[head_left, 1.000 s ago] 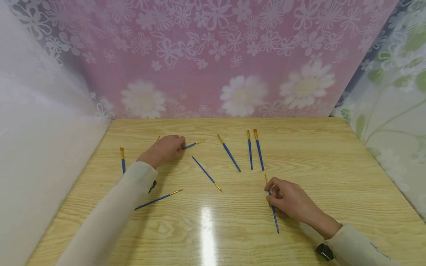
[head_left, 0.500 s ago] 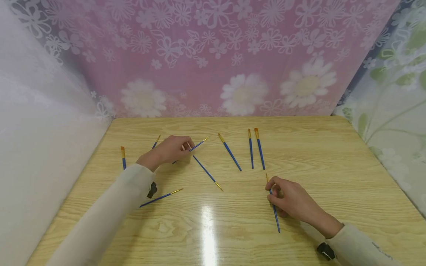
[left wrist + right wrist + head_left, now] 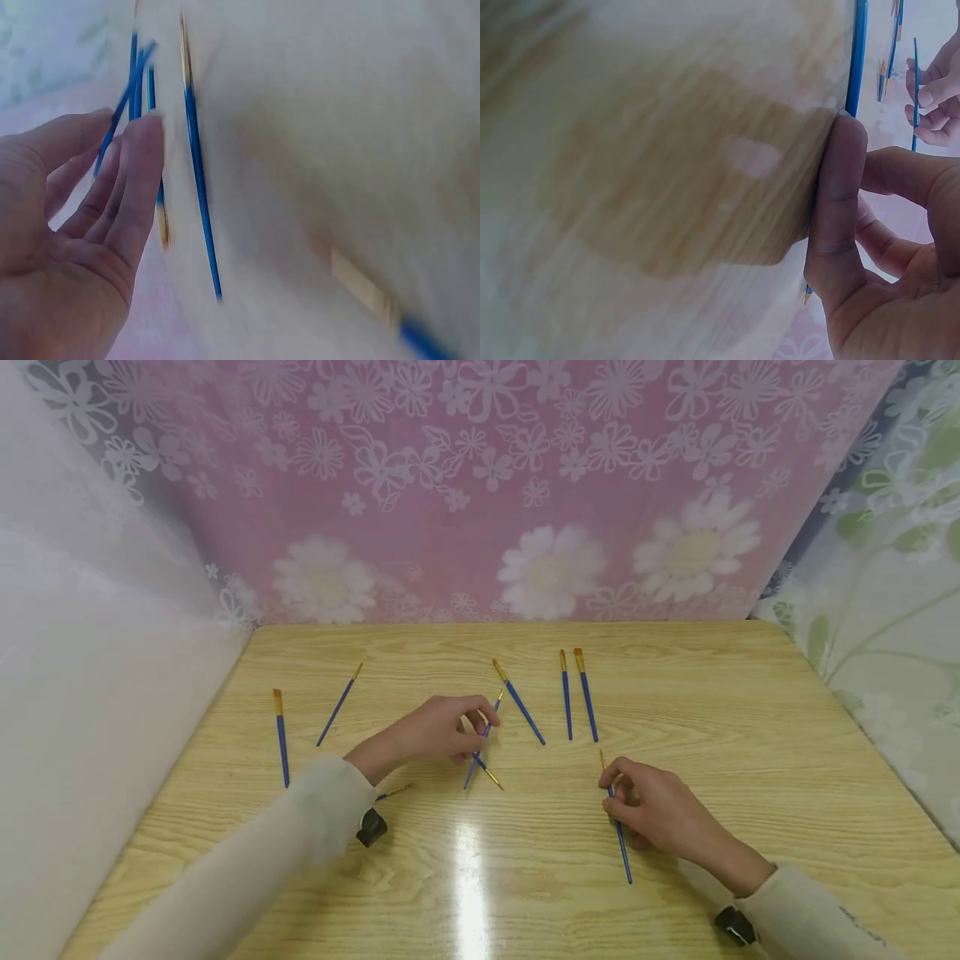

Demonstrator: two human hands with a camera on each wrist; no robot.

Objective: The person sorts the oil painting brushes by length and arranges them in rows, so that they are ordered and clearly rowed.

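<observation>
L hand (image 3: 431, 727) has a L brush (image 3: 471, 771) pinched, tilted, mid-table, crossing a loose brush (image 3: 491, 774) in head view; can't tell if they touch. R hand (image 3: 656, 806) pinches a R brush (image 3: 622, 843) nearer the person's R side, tip pointing away; can't tell if it's lifted. Step in hand: prob. shifting the L brush. Next move calls for a steady pinch, I'd guess, w/ clearance over the loose brush. Table (image 3: 555, 852): pale wood-grain, glare up front. Pink floral cloth (image 3: 427, 527) behind, leafy cloth (image 3: 885, 577) on the R, white wall or cloth (image 3: 112, 610) on the L.
</observation>
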